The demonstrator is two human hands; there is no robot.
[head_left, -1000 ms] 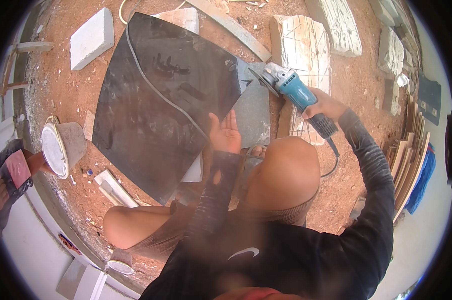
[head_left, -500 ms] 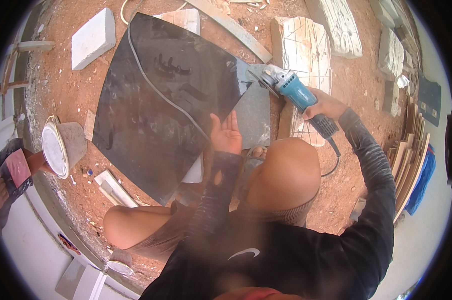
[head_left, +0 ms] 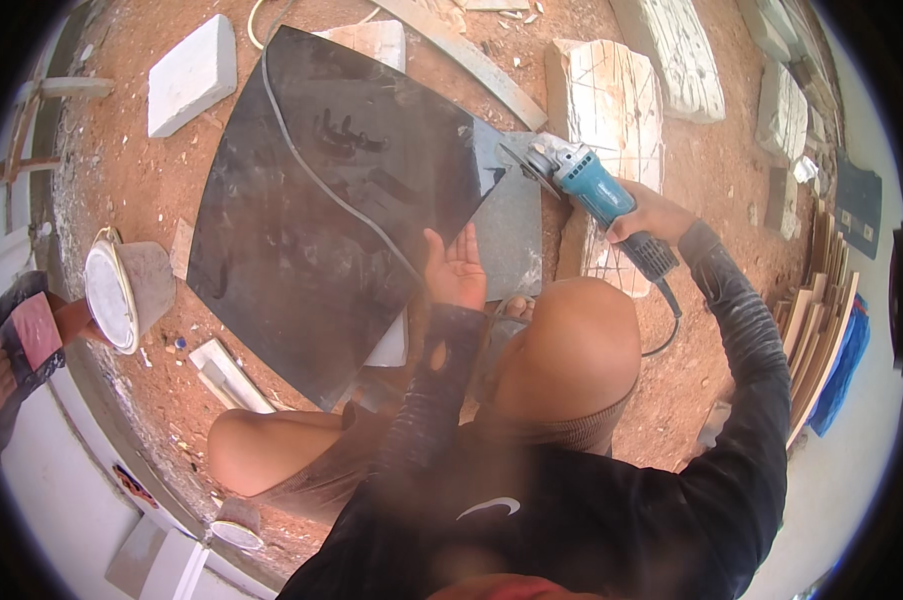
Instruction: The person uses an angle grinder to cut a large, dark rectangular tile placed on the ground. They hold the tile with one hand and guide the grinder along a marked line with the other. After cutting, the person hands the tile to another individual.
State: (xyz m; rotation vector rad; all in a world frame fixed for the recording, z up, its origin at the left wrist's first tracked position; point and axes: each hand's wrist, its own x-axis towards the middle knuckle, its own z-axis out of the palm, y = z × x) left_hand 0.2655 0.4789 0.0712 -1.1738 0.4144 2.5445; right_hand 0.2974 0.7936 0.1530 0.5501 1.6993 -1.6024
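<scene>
My right hand [head_left: 654, 212] is wrapped round the body of a teal angle grinder [head_left: 596, 190]. Its disc stands just off the right corner of a large dark polished slab [head_left: 321, 200], above a grey flat piece [head_left: 508, 235]. Palm up, with the fingers stretched out, my left hand [head_left: 456, 268] rests by the slab's near right edge and holds nothing. A grey cable [head_left: 316, 170] runs across the slab's top toward my left wrist. Whether the disc is spinning I cannot tell.
White blocks [head_left: 193, 75] lie around the slab, with a scored one [head_left: 611, 110] beyond the grinder. A bucket [head_left: 136, 292] stands at the left near another person's arm [head_left: 76, 320]. Wooden strips [head_left: 816, 300] lean at the right. A long flat strip [head_left: 466, 60] lies on the reddish ground behind.
The whole view has shifted very slightly. Both hands, the grinder and the slab keep the same places relative to one another.
</scene>
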